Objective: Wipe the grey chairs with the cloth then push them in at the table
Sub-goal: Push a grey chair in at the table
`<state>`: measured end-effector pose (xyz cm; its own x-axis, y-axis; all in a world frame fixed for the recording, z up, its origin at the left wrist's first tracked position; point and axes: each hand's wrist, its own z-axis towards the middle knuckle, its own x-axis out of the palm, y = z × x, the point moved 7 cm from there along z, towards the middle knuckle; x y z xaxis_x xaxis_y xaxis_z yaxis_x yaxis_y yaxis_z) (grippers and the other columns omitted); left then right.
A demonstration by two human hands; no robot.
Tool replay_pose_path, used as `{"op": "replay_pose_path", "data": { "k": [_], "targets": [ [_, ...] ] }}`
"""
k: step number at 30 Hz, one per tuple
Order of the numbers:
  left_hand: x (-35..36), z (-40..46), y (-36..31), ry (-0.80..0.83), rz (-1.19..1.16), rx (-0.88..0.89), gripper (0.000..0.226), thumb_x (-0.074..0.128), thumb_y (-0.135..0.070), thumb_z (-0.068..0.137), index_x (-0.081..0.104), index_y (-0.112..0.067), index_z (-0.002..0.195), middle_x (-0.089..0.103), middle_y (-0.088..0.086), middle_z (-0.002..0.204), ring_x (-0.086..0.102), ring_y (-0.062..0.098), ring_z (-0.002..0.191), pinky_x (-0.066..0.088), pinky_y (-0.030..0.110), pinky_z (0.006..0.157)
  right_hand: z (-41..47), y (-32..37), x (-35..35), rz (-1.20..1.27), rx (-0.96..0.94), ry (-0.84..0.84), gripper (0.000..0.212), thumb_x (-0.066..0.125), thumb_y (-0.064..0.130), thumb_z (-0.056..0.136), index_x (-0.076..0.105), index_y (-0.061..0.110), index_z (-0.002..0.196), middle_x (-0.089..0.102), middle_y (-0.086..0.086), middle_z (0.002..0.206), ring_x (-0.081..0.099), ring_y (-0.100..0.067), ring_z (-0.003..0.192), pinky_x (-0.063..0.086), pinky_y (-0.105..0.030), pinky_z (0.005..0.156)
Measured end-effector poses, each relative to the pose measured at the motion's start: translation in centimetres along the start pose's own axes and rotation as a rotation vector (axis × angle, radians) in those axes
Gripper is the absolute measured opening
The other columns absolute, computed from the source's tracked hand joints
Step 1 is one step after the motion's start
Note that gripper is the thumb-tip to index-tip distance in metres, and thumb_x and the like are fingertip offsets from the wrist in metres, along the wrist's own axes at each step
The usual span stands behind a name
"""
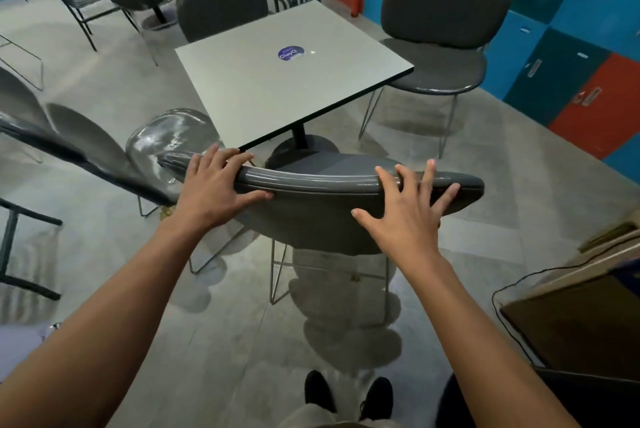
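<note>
A grey chair (322, 206) stands in front of me, its padded backrest facing me and its seat partly under the near corner of the square grey table (291, 81). My left hand (214, 188) holds the left end of the backrest top, fingers hooked over the rim and thumb on the back face. My right hand (412, 209) lies on the right end with its fingers spread and straight. No cloth is in view.
Another grey chair (440, 36) stands at the table's right side, one (221, 2) at the far side, and a glossy one (114, 164) at my left. Coloured lockers (568, 57) line the right wall. A wooden box with a black cable (568, 320) sits low right.
</note>
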<state>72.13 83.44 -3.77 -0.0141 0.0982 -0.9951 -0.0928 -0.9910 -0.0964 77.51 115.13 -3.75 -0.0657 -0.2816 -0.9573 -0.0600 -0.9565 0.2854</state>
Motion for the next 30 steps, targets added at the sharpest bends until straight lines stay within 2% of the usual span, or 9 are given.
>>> {"op": "replay_pose_path", "data": {
  "k": [4, 7, 8, 10, 11, 14, 21, 26, 30],
  "targets": [
    [-0.5, 1.3, 0.3, 0.013, 0.079, 0.076, 0.108, 0.024, -0.107, 0.065, 0.048, -0.037, 0.144, 0.049, 0.001, 0.153, 0.030, 0.026, 0.150, 0.013, 0.050, 0.125, 1.0, 0.6, 1.0, -0.073, 0.026, 0.003, 0.090, 0.056, 0.077, 0.082, 0.025, 0.034, 0.155, 0.022, -0.006, 0.164, -0.020, -0.041, 0.152, -0.009, -0.077, 0.112],
    [-0.5, 2.4, 0.7, 0.037, 0.131, 0.122, 0.109, 0.026, -0.108, 0.060, 0.059, -0.034, 0.133, 0.055, 0.001, 0.147, 0.031, 0.028, 0.150, 0.021, 0.052, 0.122, 1.4, 0.9, 1.4, -0.083, 0.037, -0.022, 0.090, 0.058, 0.081, 0.077, 0.032, 0.036, 0.150, 0.025, -0.005, 0.161, -0.015, -0.040, 0.153, -0.008, -0.079, 0.110],
    [-0.5, 2.8, 0.7, 0.039, 0.138, 0.135, 0.108, 0.027, -0.109, 0.059, 0.062, -0.033, 0.127, 0.059, 0.001, 0.142, 0.038, 0.028, 0.145, 0.027, 0.051, 0.119, 1.5, 0.8, 1.5, -0.079, 0.034, -0.037, 0.089, 0.059, 0.081, 0.076, 0.034, 0.037, 0.148, 0.027, -0.004, 0.160, -0.013, -0.039, 0.153, -0.008, -0.079, 0.110],
    [-0.7, 3.3, 0.6, 0.026, 0.141, 0.163, 0.106, 0.025, -0.110, 0.057, 0.066, -0.031, 0.113, 0.070, 0.000, 0.118, 0.059, 0.025, 0.117, 0.041, 0.047, 0.106, 1.8, 0.6, 1.7, -0.067, 0.027, -0.057, 0.086, 0.060, 0.082, 0.074, 0.037, 0.039, 0.145, 0.028, -0.003, 0.158, -0.012, -0.037, 0.153, -0.008, -0.079, 0.110],
    [-0.7, 3.4, 0.4, 0.008, 0.141, 0.171, 0.104, 0.024, -0.111, 0.057, 0.065, -0.030, 0.107, 0.071, -0.001, 0.107, 0.063, 0.023, 0.102, 0.044, 0.044, 0.099, 1.8, 0.5, 1.8, -0.061, 0.023, -0.060, 0.085, 0.061, 0.081, 0.074, 0.039, 0.039, 0.143, 0.028, -0.002, 0.158, -0.011, -0.037, 0.154, -0.009, -0.079, 0.110],
    [-0.6, 3.2, 0.4, -0.054, 0.142, 0.178, 0.098, 0.026, -0.110, 0.058, 0.063, -0.029, 0.099, 0.068, -0.003, 0.094, 0.062, 0.022, 0.088, 0.047, 0.044, 0.094, 1.8, 0.4, 2.0, -0.033, 0.016, -0.073, 0.081, 0.064, 0.079, 0.072, 0.044, 0.039, 0.140, 0.028, -0.001, 0.156, -0.011, -0.035, 0.154, -0.011, -0.079, 0.109],
    [-0.5, 2.7, 0.1, -0.080, 0.135, 0.124, 0.114, 0.024, -0.111, 0.056, 0.068, -0.022, 0.112, 0.070, 0.001, 0.095, 0.064, 0.025, 0.094, 0.045, 0.046, 0.097, 2.0, -0.2, 1.9, 0.023, -0.024, -0.104, 0.076, 0.068, 0.075, 0.072, 0.047, 0.038, 0.136, 0.028, 0.002, 0.156, -0.010, -0.032, 0.154, -0.015, -0.079, 0.108],
    [-0.6, 2.3, -0.7, -0.112, 0.113, 0.117, 0.096, 0.026, -0.111, 0.057, 0.057, -0.023, 0.082, 0.058, -0.003, 0.074, 0.057, 0.022, 0.074, 0.048, 0.044, 0.088, 2.5, -0.4, 1.8, 0.038, -0.057, -0.110, 0.071, 0.070, 0.072, 0.073, 0.049, 0.039, 0.132, 0.027, 0.003, 0.158, -0.009, -0.031, 0.154, -0.018, -0.078, 0.107],
    [-0.4, 2.3, -3.0, -0.141, 0.130, 0.053, 0.106, 0.026, -0.111, 0.058, 0.066, -0.018, 0.093, 0.060, -0.001, 0.075, 0.056, 0.023, 0.074, 0.047, 0.043, 0.085, 4.4, -2.8, 0.8, 0.046, -0.097, -0.096, 0.069, 0.071, 0.069, 0.074, 0.048, 0.040, 0.133, 0.025, 0.003, 0.159, -0.010, -0.030, 0.154, -0.018, -0.077, 0.108]
  ]
}}
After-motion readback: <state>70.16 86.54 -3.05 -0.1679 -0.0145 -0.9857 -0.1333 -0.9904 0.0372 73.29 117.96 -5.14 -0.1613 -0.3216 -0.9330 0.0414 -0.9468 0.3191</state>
